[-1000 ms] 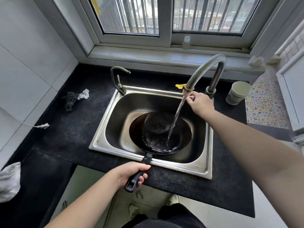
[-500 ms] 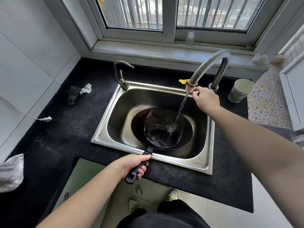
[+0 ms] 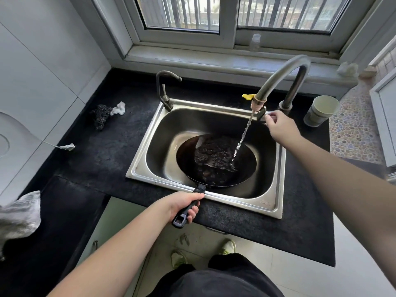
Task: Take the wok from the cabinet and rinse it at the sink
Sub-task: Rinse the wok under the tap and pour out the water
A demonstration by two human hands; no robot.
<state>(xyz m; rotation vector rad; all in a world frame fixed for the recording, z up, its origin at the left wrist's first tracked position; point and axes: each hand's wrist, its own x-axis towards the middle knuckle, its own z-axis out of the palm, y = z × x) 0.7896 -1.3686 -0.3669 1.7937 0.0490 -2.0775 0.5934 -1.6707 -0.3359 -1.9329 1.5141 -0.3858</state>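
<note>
A black wok (image 3: 188,159) lies inside the steel sink (image 3: 278,185), its handle sticking out over the front rim. My left hand (image 3: 184,205) grips that black handle. Water streams from the tall curved faucet (image 3: 276,76) into the wok and pools there, churning. My right hand (image 3: 280,127) holds the faucet's lever at the back right of the sink, fingers curled round it.
A smaller dark tap (image 3: 165,91) stands at the sink's back left. A pale cup (image 3: 321,110) sits right of the faucet. A dark scrubber and white scrap (image 3: 105,114) lie on the black counter (image 3: 102,159). A plug (image 3: 67,146) and a crumpled bag (image 3: 19,213) are at left.
The water stream has thinned and slanted. My right hand stays on the lever, shifted slightly right. The pooled water in the wok has spread. My left hand keeps its grip on the handle.
</note>
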